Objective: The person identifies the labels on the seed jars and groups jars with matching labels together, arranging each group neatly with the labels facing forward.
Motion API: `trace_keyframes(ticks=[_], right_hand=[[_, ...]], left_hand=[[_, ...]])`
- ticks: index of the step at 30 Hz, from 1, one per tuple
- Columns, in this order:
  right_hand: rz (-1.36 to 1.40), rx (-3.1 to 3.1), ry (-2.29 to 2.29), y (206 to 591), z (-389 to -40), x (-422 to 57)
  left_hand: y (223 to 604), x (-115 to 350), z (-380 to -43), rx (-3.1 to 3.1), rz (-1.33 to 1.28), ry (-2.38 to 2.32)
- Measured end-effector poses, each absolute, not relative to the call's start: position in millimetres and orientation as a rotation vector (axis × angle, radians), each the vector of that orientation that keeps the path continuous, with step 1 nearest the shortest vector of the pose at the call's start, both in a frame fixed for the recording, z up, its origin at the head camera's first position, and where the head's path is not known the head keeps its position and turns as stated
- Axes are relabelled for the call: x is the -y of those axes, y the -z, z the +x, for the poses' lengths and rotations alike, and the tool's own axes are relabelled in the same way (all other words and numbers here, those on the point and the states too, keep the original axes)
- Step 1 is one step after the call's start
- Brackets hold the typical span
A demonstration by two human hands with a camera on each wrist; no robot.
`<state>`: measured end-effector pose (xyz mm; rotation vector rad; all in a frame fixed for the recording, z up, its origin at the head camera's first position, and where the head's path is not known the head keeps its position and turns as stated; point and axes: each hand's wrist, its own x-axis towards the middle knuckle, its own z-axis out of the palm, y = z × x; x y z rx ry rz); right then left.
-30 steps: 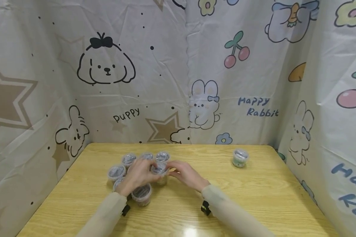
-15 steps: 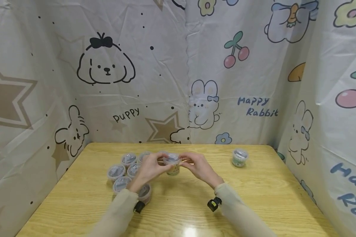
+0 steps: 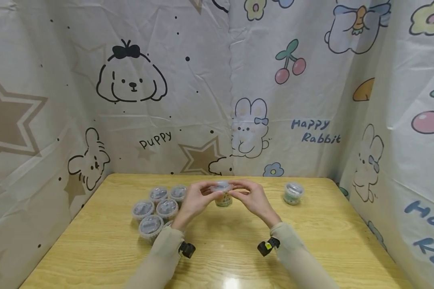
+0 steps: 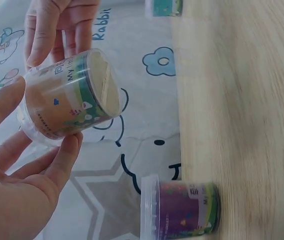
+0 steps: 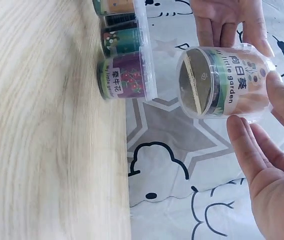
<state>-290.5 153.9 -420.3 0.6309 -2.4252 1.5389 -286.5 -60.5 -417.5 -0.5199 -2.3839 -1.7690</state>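
Observation:
Both hands hold one clear plastic planting-kit cup (image 3: 224, 199) with an orange "My little garden" label. My left hand (image 3: 197, 200) pinches its rim from the left, and my right hand (image 3: 254, 197) from the right. The wrist views show the cup (image 4: 64, 97) off the table, its base facing the tabletop. Thumb and fingers of the right hand (image 5: 277, 165) lie at the lid end. Left of the hands stands a group of similar lidded cups (image 3: 167, 208); my left hand and sleeve partly cover some. A purple-labelled cup (image 5: 124, 75) stands nearest in that group in the right wrist view.
A single green-labelled cup (image 3: 293, 194) stands at the back right of the wooden table (image 3: 311, 241). A printed cloth (image 3: 199, 80) with cartoon animals hangs behind and along both sides of the table.
Both hands have carried the orange-labelled cup from the group's right edge to the right and toward the back, lifting it. The other cups stay in place.

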Motion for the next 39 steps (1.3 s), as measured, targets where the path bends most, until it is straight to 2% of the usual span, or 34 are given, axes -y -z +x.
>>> trace_keyframes(ticks=[7,16,28,39], right_hand=[[0.495,2.422,-1.781,418.7,-291.0,-155.5],[0.528,2.41,-1.934,415.6,-293.1,-154.3],[0.46,2.383,-1.918,417.1,-292.9,-150.3],[0.3,2.404,-1.863,417.7,-293.4,-145.7]], left_hand=[[411.1,59.2,-287.2,2.376,-0.474,1.97],[408.5,58.6,-291.8,2.333,-0.487,2.08],[411.6,57.5,-291.3,2.328,-0.545,2.036],[415.9,51.6,-288.8,2.422,-0.461,1.851]])
